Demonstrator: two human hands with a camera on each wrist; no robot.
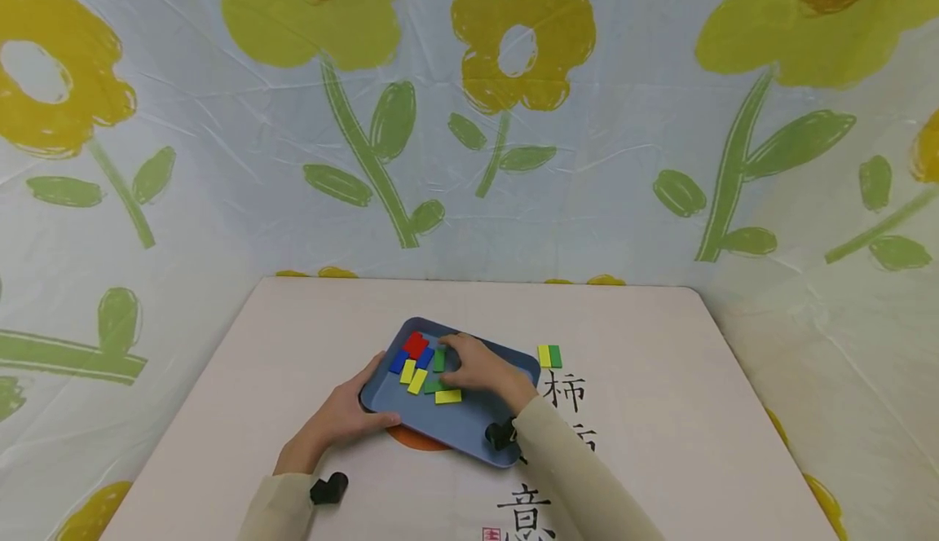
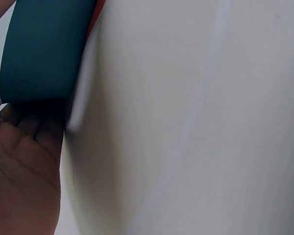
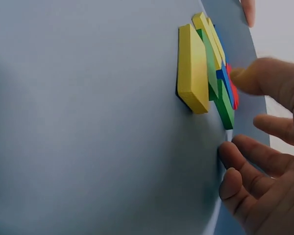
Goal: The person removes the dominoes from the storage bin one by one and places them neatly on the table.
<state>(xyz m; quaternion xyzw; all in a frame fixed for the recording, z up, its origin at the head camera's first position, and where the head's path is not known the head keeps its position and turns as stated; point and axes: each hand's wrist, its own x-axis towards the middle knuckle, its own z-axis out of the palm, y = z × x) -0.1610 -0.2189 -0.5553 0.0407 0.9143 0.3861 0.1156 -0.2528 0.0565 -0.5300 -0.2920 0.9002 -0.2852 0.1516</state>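
Note:
A blue-grey tray (image 1: 462, 427) lies at a slant on the table, with small flat rectangular blocks grouped towards its left side. Among them are red blocks (image 1: 416, 345), blue blocks (image 1: 399, 362), green blocks (image 1: 439, 360) and yellow blocks (image 1: 448, 397). My left hand (image 1: 343, 412) grips the tray's left end, thumb along the near rim and fingers at the far-left side. In the left wrist view its fingers curl against the tray wall (image 2: 44, 54). My right hand (image 1: 480, 368) hovers over the blocks, thumb and fingers apart; the right wrist view shows nothing held between them.
On the table (image 1: 645, 411), just past the tray's right end, a yellow block (image 1: 544, 356) and a green block (image 1: 555, 356) lie side by side. Black printed characters (image 1: 526, 508) run down the tabletop. A flower-printed cloth (image 1: 572, 223) hangs behind and at the sides.

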